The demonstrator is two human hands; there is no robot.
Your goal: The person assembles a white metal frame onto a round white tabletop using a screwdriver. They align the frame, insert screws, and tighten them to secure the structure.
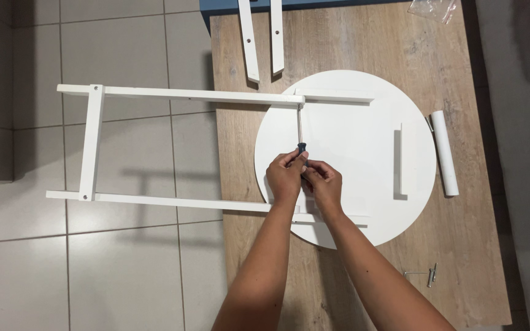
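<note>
Your left hand and right hand meet over the round white tabletop, both grips closed on the dark handle of a screwdriver. Its shaft runs straight away from you, with the tip at the far white rail. That rail and the near white rail are joined by a crossbar and stick out left past the wooden table, over the tiled floor. The near rail passes under your wrists. A short white block sits on the tabletop to the right, and a white tube lies just beside the disc edge. Two loose white slats lie at the far edge, with a clear plastic bag at top right. A small metal tool lies near your right forearm, well apart from the hands.
</note>
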